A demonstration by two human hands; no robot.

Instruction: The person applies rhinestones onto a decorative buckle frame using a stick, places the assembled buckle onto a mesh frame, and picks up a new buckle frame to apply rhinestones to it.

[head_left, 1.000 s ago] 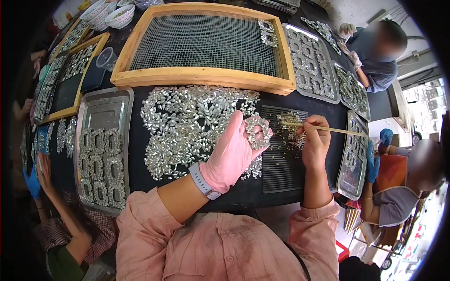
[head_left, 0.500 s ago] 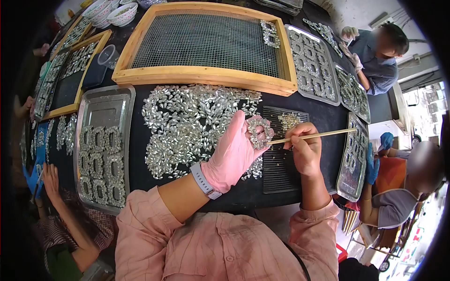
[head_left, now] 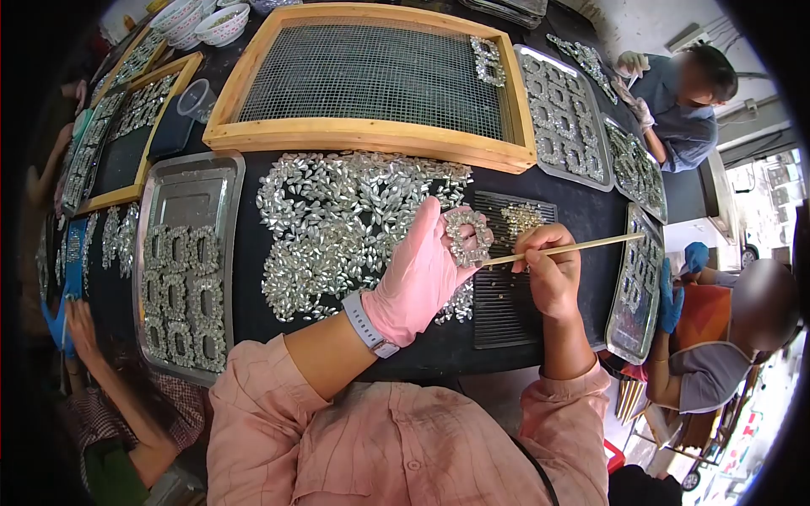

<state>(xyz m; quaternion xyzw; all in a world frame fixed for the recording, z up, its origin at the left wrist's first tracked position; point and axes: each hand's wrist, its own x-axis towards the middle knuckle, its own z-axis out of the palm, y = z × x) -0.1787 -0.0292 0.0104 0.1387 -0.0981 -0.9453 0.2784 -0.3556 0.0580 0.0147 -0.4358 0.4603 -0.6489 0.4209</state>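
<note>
My left hand (head_left: 422, 274), in a pink glove, holds a ring-shaped ornament (head_left: 468, 238) set with clear stones. Bare and pinched, my right hand (head_left: 550, 268) grips a thin wooden stick (head_left: 591, 244), whose left tip is at the ornament's lower right edge. Under and beside the hands lies a ribbed black mat (head_left: 506, 316) with small gold-toned stones (head_left: 521, 218) on it. Left of the mat spreads a wide pile of silvery, leaf-shaped stones (head_left: 329, 202) on the black table.
A wood-framed mesh screen (head_left: 371, 139) stands behind the pile, with one ornament on it. A metal tray (head_left: 190, 190) of ornaments lies left; more trays (head_left: 564, 118) lie right. Bowls (head_left: 221, 27) stand at back left. Co-workers' hands and arms show on both sides.
My right hand has brought the stick from the small stones on the mat down and left to the ornament. My left hand has barely moved and keeps the ornament.
</note>
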